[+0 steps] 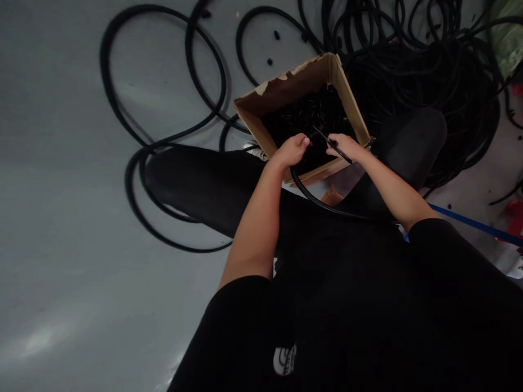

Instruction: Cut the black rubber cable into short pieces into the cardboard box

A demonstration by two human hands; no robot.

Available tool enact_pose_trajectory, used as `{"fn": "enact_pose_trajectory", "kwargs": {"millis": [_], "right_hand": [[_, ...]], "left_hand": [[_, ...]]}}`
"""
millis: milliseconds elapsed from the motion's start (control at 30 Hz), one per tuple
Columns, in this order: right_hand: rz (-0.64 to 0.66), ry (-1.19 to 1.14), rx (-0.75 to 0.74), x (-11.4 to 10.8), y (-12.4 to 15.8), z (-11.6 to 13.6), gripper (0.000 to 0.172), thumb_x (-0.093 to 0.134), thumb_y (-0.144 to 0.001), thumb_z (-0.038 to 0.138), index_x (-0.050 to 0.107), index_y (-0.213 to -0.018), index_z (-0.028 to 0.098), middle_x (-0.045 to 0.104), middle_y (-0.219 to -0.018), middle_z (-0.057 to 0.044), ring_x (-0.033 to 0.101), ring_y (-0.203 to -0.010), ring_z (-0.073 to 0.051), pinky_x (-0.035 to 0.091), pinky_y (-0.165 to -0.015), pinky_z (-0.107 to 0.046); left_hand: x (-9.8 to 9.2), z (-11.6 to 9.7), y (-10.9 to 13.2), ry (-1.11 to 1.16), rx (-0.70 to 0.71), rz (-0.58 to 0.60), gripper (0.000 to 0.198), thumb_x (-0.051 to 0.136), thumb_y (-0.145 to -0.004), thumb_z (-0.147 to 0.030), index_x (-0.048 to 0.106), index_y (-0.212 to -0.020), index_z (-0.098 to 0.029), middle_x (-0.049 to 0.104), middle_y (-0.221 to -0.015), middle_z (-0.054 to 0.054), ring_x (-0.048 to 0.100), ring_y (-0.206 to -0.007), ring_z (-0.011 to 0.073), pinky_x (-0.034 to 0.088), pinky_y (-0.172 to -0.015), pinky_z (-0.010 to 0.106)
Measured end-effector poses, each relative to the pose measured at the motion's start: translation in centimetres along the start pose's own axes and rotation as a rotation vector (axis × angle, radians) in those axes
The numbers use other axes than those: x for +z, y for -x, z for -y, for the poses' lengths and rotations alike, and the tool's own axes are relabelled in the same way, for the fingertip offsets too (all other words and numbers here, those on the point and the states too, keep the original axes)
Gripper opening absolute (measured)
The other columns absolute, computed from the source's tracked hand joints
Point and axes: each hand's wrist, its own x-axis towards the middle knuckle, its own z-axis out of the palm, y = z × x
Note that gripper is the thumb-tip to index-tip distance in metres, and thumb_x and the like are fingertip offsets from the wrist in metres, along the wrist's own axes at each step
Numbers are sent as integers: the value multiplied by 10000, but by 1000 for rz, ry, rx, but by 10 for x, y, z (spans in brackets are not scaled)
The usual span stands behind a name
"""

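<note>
My left hand [293, 150] is closed over the near side of an open cardboard box [359, 117], gripping a black hose [308, 197]. The hose hangs out from under that hand, over the box's near edge, and curves right across my lap. In my right hand [345, 146] is a pair of scissors [342, 152], their dark handles at the palm and the blades pointing up-left toward my left hand. Dark shadow hides whether the blades touch the hose. Many short black pieces [312, 109] lie inside the box below both hands.
A big heap of coiled black hose [425, 81] lies at the upper right. Loose hose loops [104, 60] spread over the grey floor [57, 163] at left. Small black bits [277, 35] are scattered beyond the box. A blue strap [469, 219] runs along the right.
</note>
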Motion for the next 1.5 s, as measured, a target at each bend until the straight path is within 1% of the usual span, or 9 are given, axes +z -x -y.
{"fn": "enact_pose_trajectory", "kwargs": {"millis": [200,400,600,733,967,1133,1300,1400,1500], "right_hand": [[-22,36,0,4,2,1,140,785,-888,279,757,-1007,210,805,-980,-78,735,-998,-279,543,-945,-349],[-37,-9,-18,5,4,-1,139,814,-922,286,750,-1016,207,799,-956,-75,739,-959,-276,579,-973,-374],[85,-25,84,9,4,-1,95,767,-1003,178,694,-1019,237,742,-823,-19,749,-867,-258,580,-904,-339],[137,-37,50,9,6,3,137,775,-999,155,676,-1037,241,756,-832,-9,755,-860,-248,585,-887,-323],[157,-113,-50,13,7,5,167,780,-1011,183,651,-1107,226,770,-954,-20,724,-874,-224,612,-904,-330],[181,-168,-82,16,3,1,200,760,-1042,154,581,-1069,238,666,-858,19,658,-816,-204,594,-834,-305],[230,-214,-138,21,1,-4,277,771,-1066,163,513,-1072,260,587,-782,71,581,-730,-162,561,-770,-264],[213,-206,-159,21,1,-5,250,767,-1073,200,524,-1090,256,610,-795,57,601,-740,-172,588,-799,-284],[161,-142,-165,21,1,-5,159,737,-1063,232,584,-1108,231,692,-865,1,668,-827,-214,630,-893,-343]], "left_hand": [[2,0,-1,-6,-81,6,280,610,-1187,-389,675,-958,-243,595,-823,32,641,-924,272,588,-987,400],[1,-1,-1,9,-87,-11,253,649,-1169,-400,686,-975,-241,618,-839,40,685,-995,298,617,-1055,432],[5,4,-3,1,-88,-58,192,715,-1131,-400,706,-1028,-238,685,-893,79,746,-1086,346,655,-1151,522],[9,7,-4,-29,-95,-72,196,707,-1134,-418,714,-1081,-230,729,-945,96,757,-1086,350,653,-1158,535],[15,0,-1,-8,-65,7,162,741,-1109,-385,684,-1087,-234,711,-927,82,765,-1126,362,647,-1150,523],[15,-17,7,32,-26,28,181,749,-1124,-384,651,-1059,-246,724,-952,80,763,-1160,346,642,-1174,506],[11,-29,12,-52,-77,118,186,646,-1183,-381,611,-1064,-242,710,-913,67,771,-1165,339,630,-1170,462],[11,-27,10,-78,-61,127,185,613,-1198,-387,607,-1081,-244,711,-920,66,769,-1169,333,620,-1150,438],[12,-21,8,-103,-45,133,200,582,-1206,-399,613,-1086,-242,705,-910,71,765,-1146,334,619,-1118,434]]}}
